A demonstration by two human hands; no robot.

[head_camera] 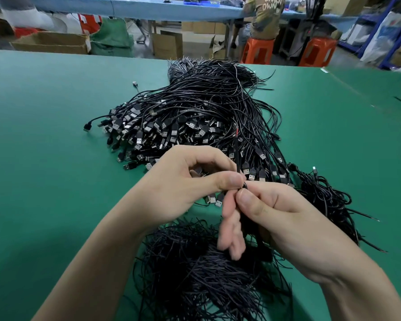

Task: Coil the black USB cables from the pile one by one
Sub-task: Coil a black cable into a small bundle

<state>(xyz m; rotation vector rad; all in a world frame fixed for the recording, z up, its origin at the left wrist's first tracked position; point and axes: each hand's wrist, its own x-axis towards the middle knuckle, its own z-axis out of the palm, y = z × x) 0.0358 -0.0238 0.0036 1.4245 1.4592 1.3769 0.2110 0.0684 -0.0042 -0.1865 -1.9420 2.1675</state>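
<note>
A big pile of black USB cables (195,117) lies on the green table (44,135), plugs toward me. Both hands meet in front of it over one black cable (237,156), whose thin end sticks up from between the fingertips. My left hand (185,184) pinches the cable between thumb and curled fingers. My right hand (264,212) grips the cable's bundled part, which runs down behind its fingers and is mostly hidden. How many loops the bundle has cannot be made out.
A heap of short black ties (206,274) lies under my wrists at the near edge. A tangle of black cables (329,200) sits to the right. Beyond the table a person sits on an orange stool (257,50), with cardboard boxes (51,42) around.
</note>
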